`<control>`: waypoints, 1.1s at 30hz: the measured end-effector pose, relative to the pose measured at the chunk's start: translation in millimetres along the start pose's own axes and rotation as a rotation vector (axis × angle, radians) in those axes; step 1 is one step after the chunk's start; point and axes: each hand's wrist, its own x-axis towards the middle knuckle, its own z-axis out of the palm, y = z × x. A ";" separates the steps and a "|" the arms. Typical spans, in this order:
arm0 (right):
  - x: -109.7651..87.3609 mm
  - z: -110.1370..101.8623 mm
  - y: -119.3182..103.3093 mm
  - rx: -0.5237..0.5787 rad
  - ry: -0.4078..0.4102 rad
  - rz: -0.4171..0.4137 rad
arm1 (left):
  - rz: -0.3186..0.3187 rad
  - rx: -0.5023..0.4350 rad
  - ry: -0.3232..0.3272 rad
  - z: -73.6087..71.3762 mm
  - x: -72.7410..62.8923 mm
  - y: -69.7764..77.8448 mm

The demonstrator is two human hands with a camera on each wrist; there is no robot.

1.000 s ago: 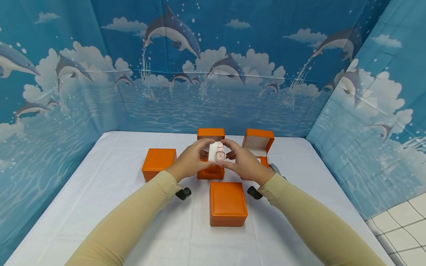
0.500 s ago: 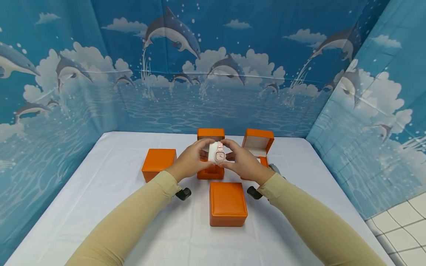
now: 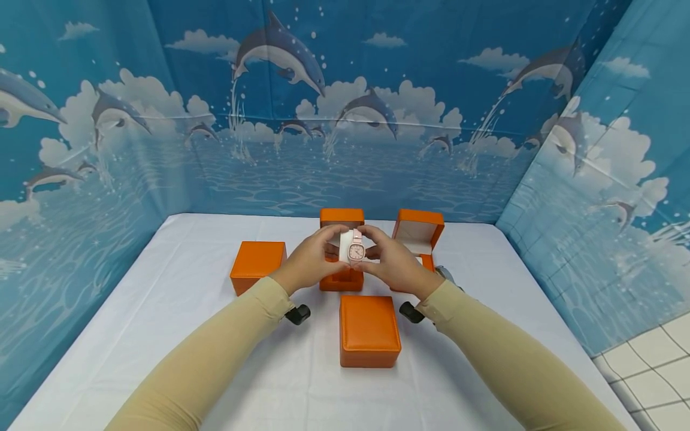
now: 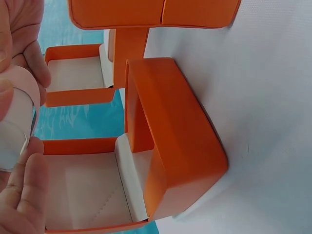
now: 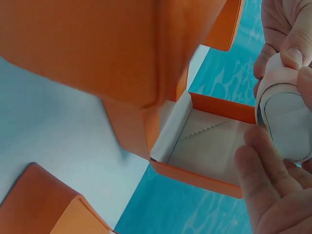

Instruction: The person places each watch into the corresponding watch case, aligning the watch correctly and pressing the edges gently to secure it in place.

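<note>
A wristwatch [image 3: 356,251] with a pink strap and a squarish face is wrapped round a white cushion [image 3: 345,246]. My left hand [image 3: 309,258] holds the cushion from the left, thumb in front. On the other side my right hand [image 3: 398,263] pinches the watch and cushion between thumb and fingers. Both hands hold it above an open orange box [image 3: 342,284], whose lid stands up behind them. In the left wrist view, the pink strap [image 4: 25,80] curves round the cushion. The right wrist view shows the cushion's flat white end [image 5: 288,122].
A second open orange box [image 3: 419,230] stands to the right, partly behind my hand. Beside it lies a grey, watch-like thing [image 3: 445,273], half hidden. Closed orange boxes stand at the left [image 3: 257,261] and in front [image 3: 369,329], all on a white-covered table [image 3: 302,383].
The watch and cushion have shifted and tilted very slightly between my hands. My arms and all the boxes stay where they were.
</note>
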 end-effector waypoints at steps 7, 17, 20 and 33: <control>-3.1 -3.4 0.4 -0.114 0.040 -0.037 | -0.008 -0.078 -0.017 -0.8 0.6 -2.1; -1.4 -4.4 -0.7 -0.183 0.033 -0.076 | -0.060 -0.028 -0.026 -3.1 -0.7 -1.4; -0.7 -4.4 -0.9 -0.187 0.028 -0.079 | -0.054 -0.027 -0.020 -3.5 -0.8 -1.3; -0.8 -4.1 -2.0 -0.226 0.053 -0.174 | -0.038 -0.049 -0.007 -3.8 -0.7 -2.4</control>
